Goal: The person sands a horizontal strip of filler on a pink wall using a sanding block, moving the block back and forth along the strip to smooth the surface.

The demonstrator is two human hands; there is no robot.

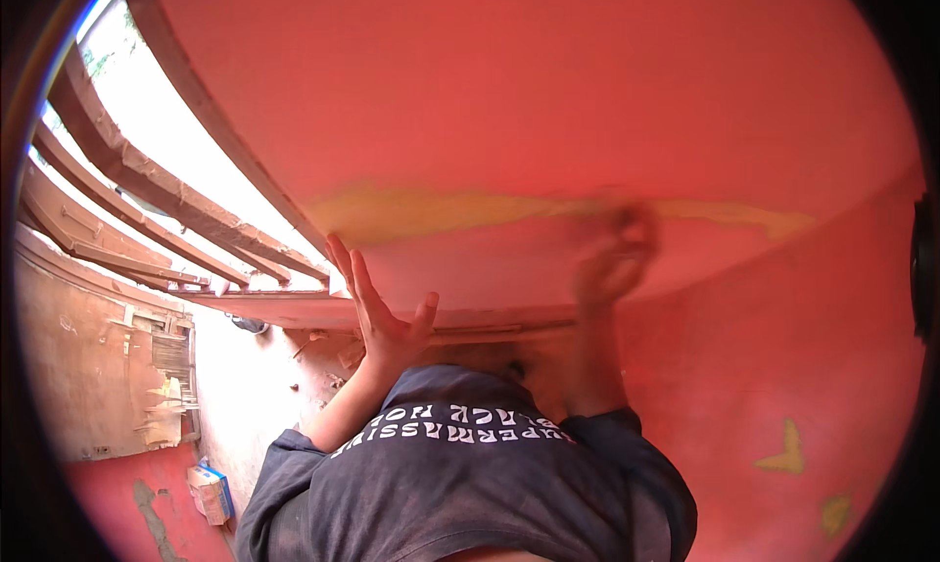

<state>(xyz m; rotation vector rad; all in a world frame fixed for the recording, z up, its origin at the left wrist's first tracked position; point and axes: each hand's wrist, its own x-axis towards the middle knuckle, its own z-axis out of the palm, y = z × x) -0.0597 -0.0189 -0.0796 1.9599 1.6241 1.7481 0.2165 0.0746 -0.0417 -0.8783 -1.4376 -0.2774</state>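
Note:
A red painted surface (pixel 529 107), with a yellowish patch (pixel 396 213) running across it in a long streak, fills the view before me. My left hand (pixel 385 320) has its fingers spread at the surface's left edge, beside the wooden frame, and holds nothing that shows. Motion blurs my right hand (pixel 620 250), which is bent at the streak near its middle right part. Something dark shows at its fingers, but whether it is a held thing cannot be made out.
Brown window bars (pixel 198 209) stand at the left, with bright light between them. Below them are a worn wooden door (pixel 95 356) with a splintered edge and a small cardboard box (pixel 211 494). More yellowish patches (pixel 786 448) mark the red wall (pixel 705 386) at the lower right.

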